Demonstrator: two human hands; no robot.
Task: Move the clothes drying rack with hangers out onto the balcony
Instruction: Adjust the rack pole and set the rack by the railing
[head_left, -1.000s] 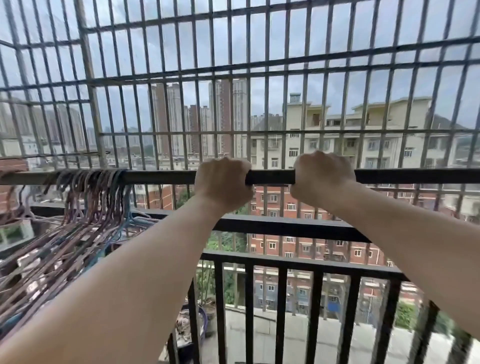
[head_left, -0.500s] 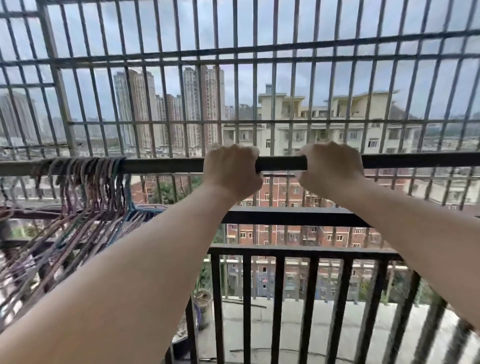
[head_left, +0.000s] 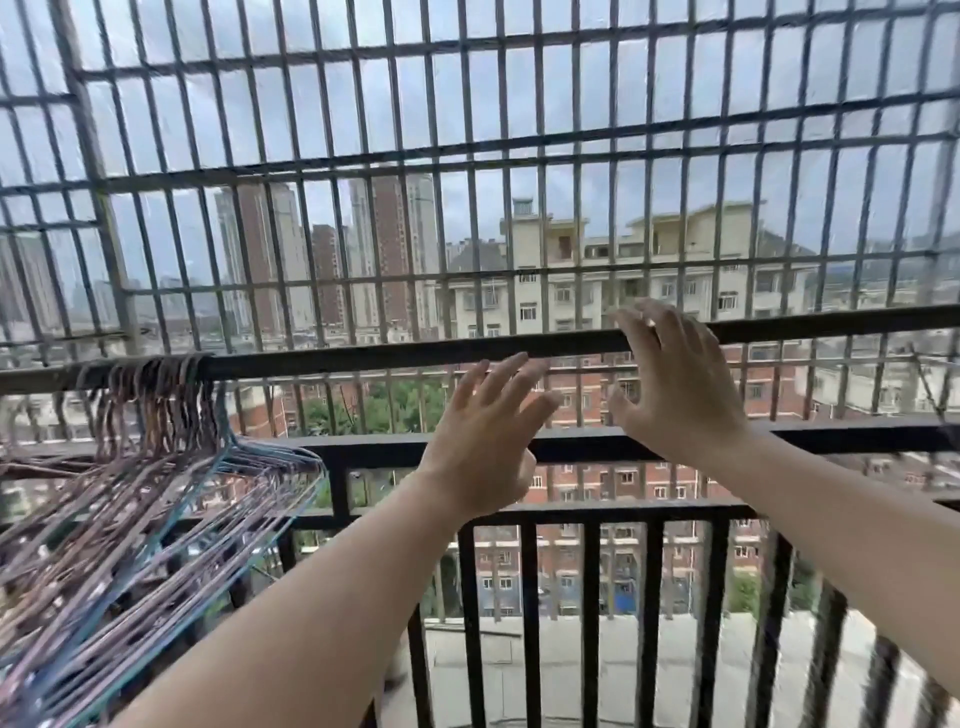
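Dark rack bar (head_left: 395, 352) runs left-right just beyond my spread, empty hands; right hand (head_left: 675, 384) brushes it, left hand (head_left: 485, 441) hovers lower.

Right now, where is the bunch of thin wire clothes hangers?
In the head view, the bunch of thin wire clothes hangers hangs at far left from the dark horizontal rack bar, left of both open hands, before the black balcony railing.

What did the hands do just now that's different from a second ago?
Both hands let go. The left hand and right hand were fists around the rack bar; now their fingers are spread open, the right hand's fingertips still at the bar. The hangers stay bunched at the bar's left end, in front of the balcony railing.
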